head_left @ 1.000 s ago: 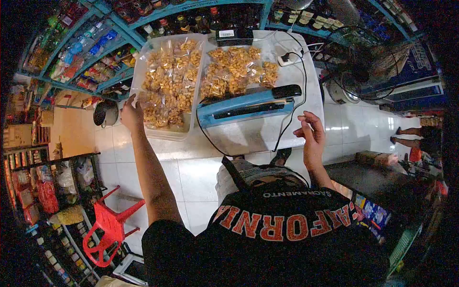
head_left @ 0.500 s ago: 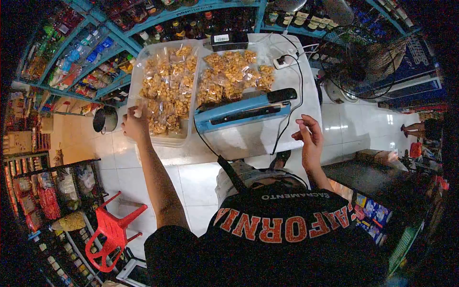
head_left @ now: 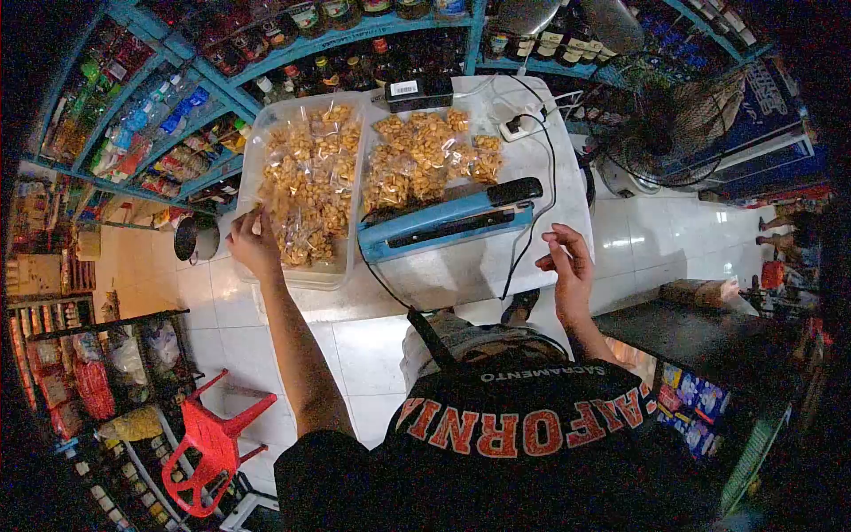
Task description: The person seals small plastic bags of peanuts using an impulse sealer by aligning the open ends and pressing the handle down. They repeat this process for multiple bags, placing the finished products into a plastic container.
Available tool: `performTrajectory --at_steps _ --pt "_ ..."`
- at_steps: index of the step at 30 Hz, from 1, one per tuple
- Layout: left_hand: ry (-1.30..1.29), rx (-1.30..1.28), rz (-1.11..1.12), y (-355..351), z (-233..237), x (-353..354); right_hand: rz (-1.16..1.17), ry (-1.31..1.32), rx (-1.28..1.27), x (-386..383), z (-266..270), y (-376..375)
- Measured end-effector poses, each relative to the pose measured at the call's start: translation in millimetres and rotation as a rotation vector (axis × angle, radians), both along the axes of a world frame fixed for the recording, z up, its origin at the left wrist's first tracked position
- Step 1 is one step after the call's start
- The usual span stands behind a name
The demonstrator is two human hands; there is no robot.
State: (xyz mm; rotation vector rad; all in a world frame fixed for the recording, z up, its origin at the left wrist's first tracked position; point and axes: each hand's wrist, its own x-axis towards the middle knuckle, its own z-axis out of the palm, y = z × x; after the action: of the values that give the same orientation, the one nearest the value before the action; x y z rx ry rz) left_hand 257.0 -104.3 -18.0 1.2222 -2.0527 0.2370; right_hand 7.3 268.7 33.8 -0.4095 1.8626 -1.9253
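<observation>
My left hand [head_left: 255,241] is at the left edge of a clear plastic tub [head_left: 362,191], its fingers pinched together by the rim. Whatever is between those fingers is too small to make out. Small clear bags of brown nuts or snack pieces [head_left: 310,191] fill the tub. More such bags [head_left: 417,155] lie on the white table beside it. A blue impulse sealer [head_left: 448,222] with a black handle end lies across the table, in front of those loose bags. To the right of the sealer, my right hand [head_left: 570,266] hovers with fingers half curled and apart, holding nothing.
A black box [head_left: 418,92] and a white power strip [head_left: 521,128] with cords sit at the table's back. A black cable [head_left: 542,208] runs near my right hand. Around stand bottle shelves [head_left: 346,35], a fan [head_left: 665,129], a red plastic chair [head_left: 213,443] and a metal pot [head_left: 197,238].
My left hand's fingers have shifted slightly and draw closer together at the tub's edge. My right hand stays in nearly the same place. The whole view has tilted a little.
</observation>
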Motion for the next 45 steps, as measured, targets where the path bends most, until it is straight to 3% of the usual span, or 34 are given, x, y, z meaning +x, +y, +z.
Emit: performTrajectory --at_steps 3,9,12,15,18,21,25,31,37,41,43,45 --pt "0.016 -0.022 -0.117 6 29 -11 -0.002 -0.004 -0.002 -1 1 0" --pt "0.371 0.142 -0.307 82 124 -57 0.070 -0.071 -0.036 -3 19 -2" --pt "0.455 0.250 -0.537 137 139 -87 0.194 -0.055 -0.067 -2 36 -7" --pt "0.395 0.540 -0.760 190 140 -113 0.296 0.010 -0.080 -1 42 -10" --pt "0.325 0.735 -1.022 230 146 -136 0.347 0.312 -0.081 4 54 -5" --pt "0.346 0.871 -1.127 248 146 -146 0.393 0.146 -0.193 1 45 8" --pt "0.367 0.908 -1.135 253 147 -151 0.300 0.020 -0.193 1 56 15" --pt "0.392 0.961 -1.099 262 148 -161 0.290 0.051 -0.200 -2 67 15" --pt "0.386 0.873 -1.065 255 133 -164 0.291 -0.111 -0.243 -4 67 19" --pt "0.402 0.920 -1.022 255 133 -163 0.284 -0.105 -0.263 -8 62 18" --pt "0.394 0.897 -1.040 255 135 -163 0.292 0.152 -0.250 -6 54 13" --pt "0.391 0.883 -1.045 253 134 -163 0.289 0.104 -0.221 -6 52 13"
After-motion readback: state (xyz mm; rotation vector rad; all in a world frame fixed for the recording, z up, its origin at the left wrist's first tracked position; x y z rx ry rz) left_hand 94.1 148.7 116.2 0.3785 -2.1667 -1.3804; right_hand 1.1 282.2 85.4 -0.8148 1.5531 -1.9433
